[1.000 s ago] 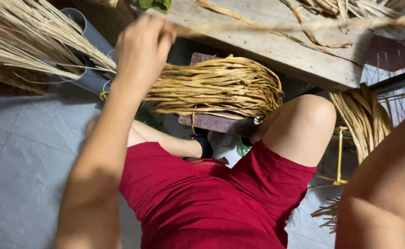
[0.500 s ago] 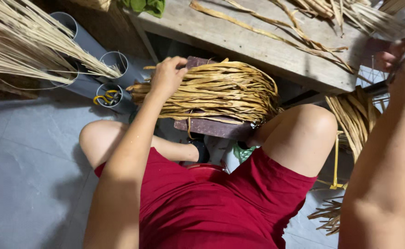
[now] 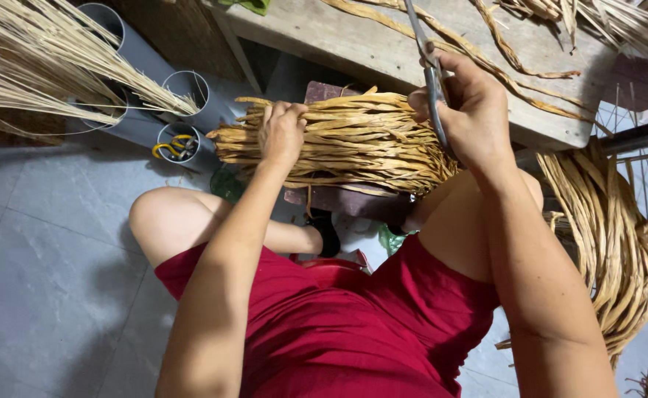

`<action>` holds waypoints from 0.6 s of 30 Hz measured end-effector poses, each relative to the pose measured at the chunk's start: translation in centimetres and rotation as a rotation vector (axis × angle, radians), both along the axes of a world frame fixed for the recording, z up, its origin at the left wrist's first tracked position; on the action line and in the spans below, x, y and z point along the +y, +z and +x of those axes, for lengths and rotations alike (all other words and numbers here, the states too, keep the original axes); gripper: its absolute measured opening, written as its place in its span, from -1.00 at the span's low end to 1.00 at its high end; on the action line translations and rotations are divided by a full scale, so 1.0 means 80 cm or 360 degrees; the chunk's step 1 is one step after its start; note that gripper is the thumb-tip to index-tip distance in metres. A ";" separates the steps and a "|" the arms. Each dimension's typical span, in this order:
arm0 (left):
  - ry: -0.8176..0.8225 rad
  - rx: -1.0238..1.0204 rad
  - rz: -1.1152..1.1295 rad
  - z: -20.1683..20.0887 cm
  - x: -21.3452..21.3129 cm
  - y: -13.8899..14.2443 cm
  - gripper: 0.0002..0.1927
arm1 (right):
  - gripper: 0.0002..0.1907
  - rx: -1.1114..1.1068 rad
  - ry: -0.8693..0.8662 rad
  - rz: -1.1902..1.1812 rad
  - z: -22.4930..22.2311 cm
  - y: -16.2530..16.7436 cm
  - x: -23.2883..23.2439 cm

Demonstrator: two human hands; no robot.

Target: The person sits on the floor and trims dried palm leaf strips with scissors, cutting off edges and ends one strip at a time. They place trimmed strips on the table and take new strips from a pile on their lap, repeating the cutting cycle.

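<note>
1. The left hand (image 3: 283,133) lies palm down on the bundle of dried reed strips (image 3: 353,144), its fingers curled over the upper strands near the bundle's left end, clasping them.
2. The right hand (image 3: 468,110) is clenched around the handles of a pair of metal scissors (image 3: 429,66); the blades point up and away, over the table's near edge.
3. The bundle rests across a dark reddish block (image 3: 342,199) in front of the person's knees, with its left tips splaying out past the block and its right end reaching the right hand and the raised knee.
4. The wooden table (image 3: 383,51) runs across the top of the view; its near edge passes just above the bundle, and its right corner ends just right of the right hand. Loose strips (image 3: 516,51) lie scattered on its top.
5. To the left, grey plastic pipes (image 3: 191,99) lean on the tiled floor (image 3: 36,258), their open mouths close to the bundle's left tips; one holds a yellow-handled tool (image 3: 173,147). A sheaf of thin pale straws (image 3: 36,66) fans out above them.
6. At the right, a thick coil of reed strips (image 3: 604,228) hangs below the table's corner, close beside the right forearm.
7. Open floor shows only at the lower left, beside the left knee; the room between table edge, pipes and knees is narrow.
</note>
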State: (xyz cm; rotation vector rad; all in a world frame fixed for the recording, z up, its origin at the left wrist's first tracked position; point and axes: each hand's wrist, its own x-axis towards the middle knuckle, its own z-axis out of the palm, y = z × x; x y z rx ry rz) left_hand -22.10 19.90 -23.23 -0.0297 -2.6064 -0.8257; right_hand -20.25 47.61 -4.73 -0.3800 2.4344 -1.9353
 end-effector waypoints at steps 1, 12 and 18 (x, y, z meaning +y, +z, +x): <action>-0.0017 0.0047 -0.0033 -0.002 0.002 -0.002 -0.80 | -0.55 -0.0009 -0.0004 -0.0025 -0.002 -0.001 -0.001; -0.0190 0.0110 -0.0104 -0.002 -0.009 0.009 -0.87 | -0.53 -0.0051 -0.0086 -0.0074 -0.009 -0.008 0.008; -0.0222 0.0080 0.0464 0.034 -0.015 0.085 -0.87 | -0.52 -0.0059 -0.0042 -0.0137 0.000 -0.010 0.012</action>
